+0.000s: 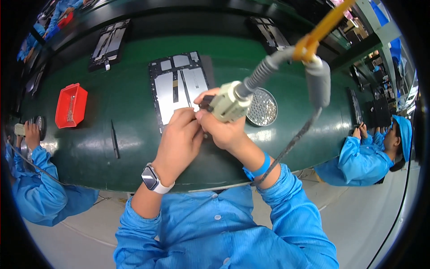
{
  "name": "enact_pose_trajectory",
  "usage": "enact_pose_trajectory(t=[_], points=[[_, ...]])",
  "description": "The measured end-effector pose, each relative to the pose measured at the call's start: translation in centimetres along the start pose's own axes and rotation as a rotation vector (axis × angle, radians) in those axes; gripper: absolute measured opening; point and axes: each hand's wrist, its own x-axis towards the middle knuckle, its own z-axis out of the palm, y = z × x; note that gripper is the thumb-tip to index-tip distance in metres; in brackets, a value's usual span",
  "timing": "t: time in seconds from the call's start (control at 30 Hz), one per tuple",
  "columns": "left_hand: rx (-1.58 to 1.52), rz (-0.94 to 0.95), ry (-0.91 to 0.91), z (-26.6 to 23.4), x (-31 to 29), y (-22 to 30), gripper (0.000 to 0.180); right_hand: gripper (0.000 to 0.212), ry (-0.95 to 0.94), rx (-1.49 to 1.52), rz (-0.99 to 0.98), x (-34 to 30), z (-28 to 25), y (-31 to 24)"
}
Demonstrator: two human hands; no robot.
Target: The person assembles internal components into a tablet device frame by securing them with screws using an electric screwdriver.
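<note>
My right hand (224, 131) is wrapped round a pale electric screwdriver (230, 104) that hangs by a grey cable from above. Its tip is hidden from me. Close against it, my left hand (177, 139) has its fingers pinched together. What they hold, if anything, is too small to make out. Both hands meet over the near end of a flat tablet-like device (164, 96), which lies on the table with silver plates in a black frame. Just right of the screwdriver sits a round metal dish (263, 107) with many small holes and small shiny pieces.
A red bin (71, 105) of small metal parts stands on the green table (96, 148) at left. Dark tweezers (115, 140) lie nearby. Similar devices (109, 44) rest along the far side. Co-workers in blue (369, 157) sit right and left. A yellow strap (320, 31) suspends the cable.
</note>
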Motion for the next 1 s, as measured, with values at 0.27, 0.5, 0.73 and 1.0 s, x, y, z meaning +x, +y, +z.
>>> enact_pose_trajectory(t=[0.27,0.5,0.73,1.0], points=[[-0.015,0.006,-0.048,0.4,-0.2,-1.5,0.017,0.024,0.145,0.049,0.082,0.8,-3.4,-2.9],[0.156,0.227,-0.163,-0.1,-1.0,-1.0,0.028,0.025,0.285,0.119,0.058,-0.1,-6.7,-2.8],[0.081,0.153,-0.128,0.0,-1.2,-1.3,0.031,0.027,0.299,-0.053,-0.062,-0.6,-7.5,-2.5],[0.106,0.056,-0.134,0.4,-0.9,-0.5,0.028,0.026,0.287,-0.074,-0.058,-0.5,-7.1,-2.4]])
